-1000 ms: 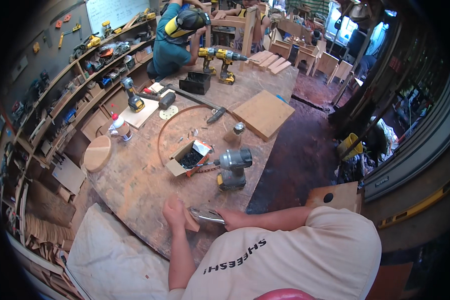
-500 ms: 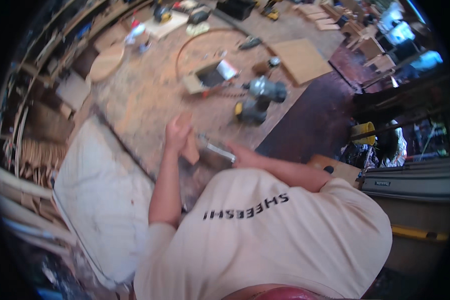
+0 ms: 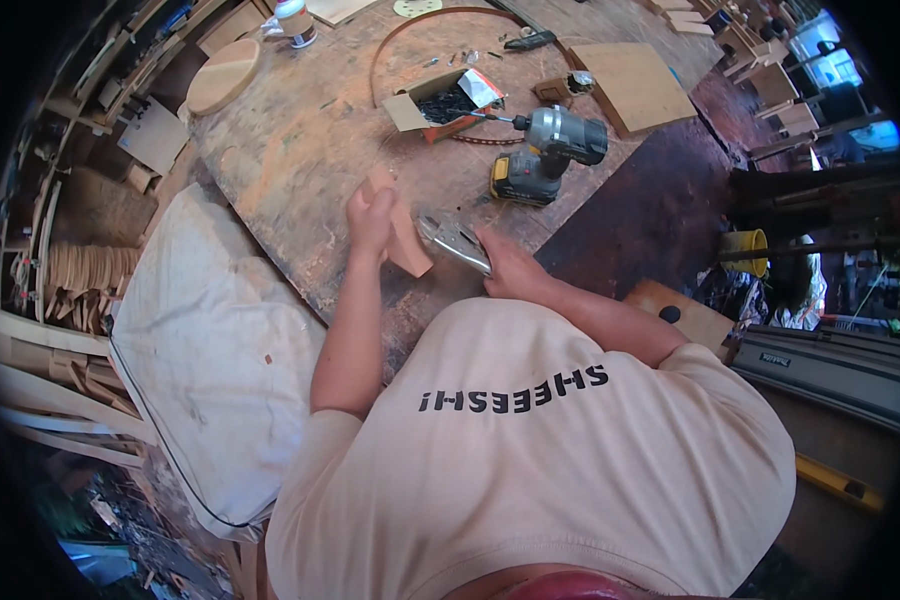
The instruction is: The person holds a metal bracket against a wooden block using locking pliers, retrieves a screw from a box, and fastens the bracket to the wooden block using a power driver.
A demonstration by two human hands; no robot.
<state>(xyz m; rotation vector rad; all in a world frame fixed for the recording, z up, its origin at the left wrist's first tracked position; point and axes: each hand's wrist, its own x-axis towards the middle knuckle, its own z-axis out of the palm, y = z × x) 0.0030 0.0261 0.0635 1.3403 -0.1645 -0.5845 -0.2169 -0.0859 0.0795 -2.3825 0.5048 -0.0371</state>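
Observation:
My left hand (image 3: 372,218) is closed around a curved piece of wood (image 3: 407,243), held tilted above the near part of the workbench (image 3: 300,190). In my right hand (image 3: 506,262) is a pair of silver locking pliers (image 3: 458,243). Their jaws point left and lie close beside the wood's edge; whether they touch it I cannot tell. Beyond my hands a cordless drill (image 3: 550,150) lies on its side. Its bit reaches toward an open box of dark screws (image 3: 445,105).
A wooden board (image 3: 630,85) and a small wooden block (image 3: 553,90) lie at the far right of the bench. A round wooden disc (image 3: 223,77) and a white bottle (image 3: 295,22) are at the far left. A pale cloth-covered item (image 3: 210,340) borders the bench on the left.
The view has shifted, so the bench things sit higher and further right. Both hands still hold the wood and the pliers, and the pliers' jaws remain close to the wood.

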